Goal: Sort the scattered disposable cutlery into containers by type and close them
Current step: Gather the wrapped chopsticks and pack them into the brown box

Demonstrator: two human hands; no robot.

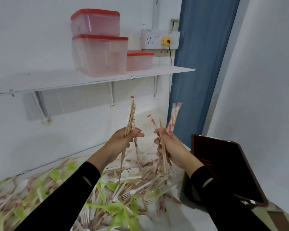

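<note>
My left grip (122, 139) is clamped round a bundle of chopsticks (131, 116), held upright. My right grip (171, 147) is clamped round a second bundle (173, 118) just beside it. Below both grips the scattered cutlery (113, 208) covers the tabletop (182, 217): forks, spoons, more chopsticks. Above them, three red-lidded containers (99, 55) stand closed on the shelf (57, 82).

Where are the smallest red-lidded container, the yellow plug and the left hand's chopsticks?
smallest container (139, 64): head view, front wall.
yellow plug (165, 41): head view, front face.
left bundle of chopsticks (131, 114): head view, sticks above the fingers.
</note>
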